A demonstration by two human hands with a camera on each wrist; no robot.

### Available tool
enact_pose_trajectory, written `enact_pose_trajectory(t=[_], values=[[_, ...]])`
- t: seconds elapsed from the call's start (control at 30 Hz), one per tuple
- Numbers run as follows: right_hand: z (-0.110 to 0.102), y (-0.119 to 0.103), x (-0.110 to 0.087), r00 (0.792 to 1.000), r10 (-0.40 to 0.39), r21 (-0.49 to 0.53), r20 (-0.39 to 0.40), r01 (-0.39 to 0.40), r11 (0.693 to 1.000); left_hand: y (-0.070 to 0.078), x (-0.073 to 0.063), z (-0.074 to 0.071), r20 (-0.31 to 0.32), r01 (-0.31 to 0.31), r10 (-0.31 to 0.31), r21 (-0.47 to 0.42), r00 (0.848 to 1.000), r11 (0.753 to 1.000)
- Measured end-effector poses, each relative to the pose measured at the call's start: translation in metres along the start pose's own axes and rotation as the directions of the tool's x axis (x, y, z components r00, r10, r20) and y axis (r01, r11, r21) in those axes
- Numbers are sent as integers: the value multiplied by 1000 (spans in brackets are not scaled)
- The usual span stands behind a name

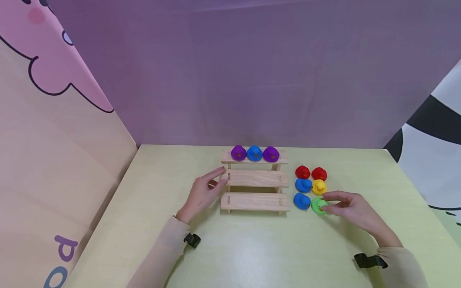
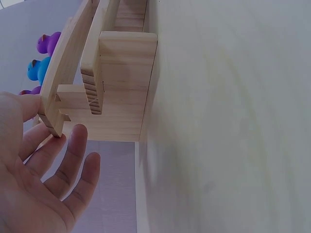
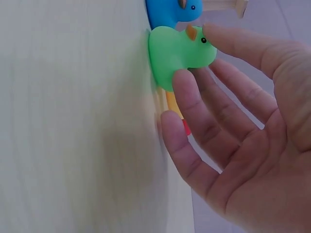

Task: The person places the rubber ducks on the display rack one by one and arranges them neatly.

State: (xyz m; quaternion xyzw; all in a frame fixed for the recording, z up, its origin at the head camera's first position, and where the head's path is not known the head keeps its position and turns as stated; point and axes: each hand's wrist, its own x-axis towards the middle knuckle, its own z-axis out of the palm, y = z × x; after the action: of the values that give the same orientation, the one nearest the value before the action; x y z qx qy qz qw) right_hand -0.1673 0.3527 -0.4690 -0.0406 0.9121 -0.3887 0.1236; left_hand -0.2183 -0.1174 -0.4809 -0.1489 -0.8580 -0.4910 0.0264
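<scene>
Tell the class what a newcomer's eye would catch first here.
Probably the three toy ducks, purple, blue, purple, lined along the back tier of the wooden stand. Next, six more ducks sit in pairs to its right, with the green one between the right fingers.

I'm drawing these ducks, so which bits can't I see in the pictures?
- Head view: part of the green duck, behind the right hand.
- Left wrist view: most of the lower purple duck, behind the middle plank and left hand.
- Right wrist view: part of the blue duck, cut off by the picture's top edge.
</scene>
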Motion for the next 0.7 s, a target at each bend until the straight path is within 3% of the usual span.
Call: enact_pose_trajectory(t=[0.7], values=[[0, -5, -4, 1000, -10, -28, -12, 10, 1000, -2, 1, 1, -5, -31, 31, 1, 1000, 1000]])
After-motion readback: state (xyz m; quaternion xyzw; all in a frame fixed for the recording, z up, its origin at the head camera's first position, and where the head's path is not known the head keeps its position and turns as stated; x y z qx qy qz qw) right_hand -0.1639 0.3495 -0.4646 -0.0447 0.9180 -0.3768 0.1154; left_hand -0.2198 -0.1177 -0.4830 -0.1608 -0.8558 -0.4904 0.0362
